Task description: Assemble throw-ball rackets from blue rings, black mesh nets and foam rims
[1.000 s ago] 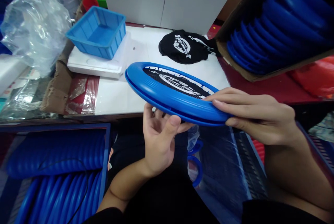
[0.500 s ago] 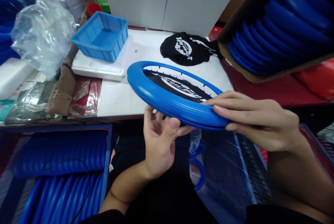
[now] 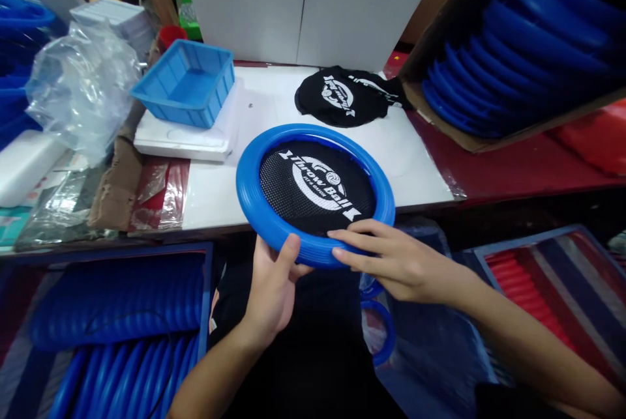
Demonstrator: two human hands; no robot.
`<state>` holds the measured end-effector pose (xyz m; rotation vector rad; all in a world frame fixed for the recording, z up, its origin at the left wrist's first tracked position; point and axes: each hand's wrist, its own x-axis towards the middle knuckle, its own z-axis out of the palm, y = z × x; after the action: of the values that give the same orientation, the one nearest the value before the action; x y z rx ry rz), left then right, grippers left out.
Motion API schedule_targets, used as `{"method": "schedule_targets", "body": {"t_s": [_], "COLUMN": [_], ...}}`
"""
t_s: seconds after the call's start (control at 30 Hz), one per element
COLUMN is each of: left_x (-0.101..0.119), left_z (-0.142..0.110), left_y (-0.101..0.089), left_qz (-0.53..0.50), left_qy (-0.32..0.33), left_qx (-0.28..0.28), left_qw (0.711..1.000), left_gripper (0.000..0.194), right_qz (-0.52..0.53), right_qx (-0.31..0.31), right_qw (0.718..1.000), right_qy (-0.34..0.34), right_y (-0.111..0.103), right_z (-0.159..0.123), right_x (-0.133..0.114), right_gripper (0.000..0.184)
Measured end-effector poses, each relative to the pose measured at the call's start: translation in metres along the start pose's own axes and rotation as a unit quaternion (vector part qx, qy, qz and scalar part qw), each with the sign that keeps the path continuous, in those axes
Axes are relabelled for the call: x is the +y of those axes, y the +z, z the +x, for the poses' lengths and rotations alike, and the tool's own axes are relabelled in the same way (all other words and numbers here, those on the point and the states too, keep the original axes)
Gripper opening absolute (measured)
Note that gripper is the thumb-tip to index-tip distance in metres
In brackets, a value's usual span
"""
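A throw-ball disc (image 3: pixel 247 174), a blue plastic ring with black mesh inside printed "Throw Ball", is held above the table's front edge with its printed face up. My left hand (image 3: pixel 271 292) grips the near rim, thumb on top and fingers underneath, partly hidden. At the rim's near right, my right hand (image 3: pixel 401 262) lays its fingers over the ring and onto the mesh edge; its thumb is hidden. Behind the disc, black printed mesh rounds (image 3: pixel 320 96) lie on the white sheet (image 3: pixel 415 174).
A blue plastic bin (image 3: pixel 188 83) stands on white foam at the left. To the right, a carton (image 3: pixel 472 139) holds stacked blue rings. Below left is a crate (image 3: pixel 208 288) of blue rings; red rings (image 3: pixel 528 285) show below right. A white carton (image 3: pixel 244 15) stands behind.
The disc has levelled out and tipped its printed face toward me, with the mesh now lying across the ring. My right hand has moved left with its rim, and my left hand slightly left.
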<state>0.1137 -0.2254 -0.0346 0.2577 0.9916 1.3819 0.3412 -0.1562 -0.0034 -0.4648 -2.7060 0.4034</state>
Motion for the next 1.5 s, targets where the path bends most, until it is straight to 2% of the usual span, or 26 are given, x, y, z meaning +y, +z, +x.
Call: {"method": "schedule_targets", "body": {"t_s": [0.17,0.33,0.4,0.47,0.5,0.53,0.6,0.63,0.7,0.73,0.77,0.8,0.83,0.9,1.03,1.17,1.4,1.5], "left_x": [-0.019,-0.040,-0.047,-0.054,-0.057,-0.060,-0.065,-0.066,-0.069,-0.069,-0.070,-0.070,-0.069,-0.069,-0.067,-0.066,-0.061,-0.056], "left_z": [0.015,0.026,0.028,0.030,0.031,0.032,0.034,0.035,0.037,0.038,0.039,0.040,0.040,0.041,0.042,0.042,0.044,0.048], "left_y": [-0.022,-0.034,-0.036,-0.038,-0.039,-0.040,-0.042,-0.043,-0.046,-0.047,-0.048,-0.049,-0.051,-0.052,-0.052,-0.051,-0.051,-0.054], "left_qz": [0.027,0.025,0.021,0.015,0.013,0.012,0.016,0.022,0.037,0.046,0.056,0.066,0.075,0.087,0.099,0.099,0.111,0.108], "left_qy": [-0.033,-0.004,0.010,0.016,0.017,0.019,0.022,0.024,0.026,0.027,0.026,0.025,0.024,0.022,0.015,0.017,0.023,0.032], "left_qx": [0.069,0.089,0.096,0.110,0.119,0.131,0.150,0.154,0.154,0.153,0.151,0.151,0.151,0.151,0.151,0.163,0.160,0.164], "left_qw": [0.997,0.996,0.995,0.994,0.993,0.991,0.988,0.988,0.987,0.987,0.987,0.986,0.985,0.984,0.984,0.982,0.981,0.980], "left_gripper": [0.058,0.054,0.054,0.056,0.056,0.057,0.055,0.054,0.050,0.048,0.046,0.044,0.043,0.042,0.048,0.053,0.051,0.051], "right_qz": [-0.052,-0.042,-0.042,-0.052,-0.052,-0.038,0.060,0.143,0.328,0.405,0.463,0.500,0.520,0.529,0.502,0.454,0.444,0.454], "right_qx": [0.014,0.025,0.074,0.186,0.259,0.334,0.462,0.501,0.525,0.521,0.515,0.512,0.513,0.519,0.537,0.548,0.564,0.545], "right_qw": [0.999,0.998,0.993,0.966,0.935,0.890,0.769,0.701,0.571,0.518,0.477,0.448,0.431,0.419,0.436,0.465,0.450,0.466], "right_qy": [-0.001,0.030,0.078,0.173,0.238,0.309,0.438,0.487,0.538,0.544,0.542,0.536,0.530,0.525,0.520,0.527,0.531,0.528], "right_y": [0.054,0.078,0.087,0.101,0.109,0.118,0.136,0.142,0.150,0.150,0.149,0.146,0.142,0.134,0.124,0.127,0.135,0.134], "right_z": [-0.010,-0.022,-0.027,-0.030,-0.030,-0.030,-0.026,-0.023,-0.016,-0.013,-0.010,-0.008,-0.007,-0.006,-0.007,-0.009,-0.003,-0.007], "right_x": [-0.003,0.000,0.000,-0.003,-0.005,-0.007,-0.013,-0.015,-0.019,-0.021,-0.021,-0.021,-0.021,-0.017,-0.007,0.000,0.000,0.002], "right_gripper": [0.068,0.061,0.054,0.053,0.056,0.061,0.074,0.076,0.066,0.056,0.048,0.044,0.043,0.044,0.044,0.043,0.040,0.042]}}
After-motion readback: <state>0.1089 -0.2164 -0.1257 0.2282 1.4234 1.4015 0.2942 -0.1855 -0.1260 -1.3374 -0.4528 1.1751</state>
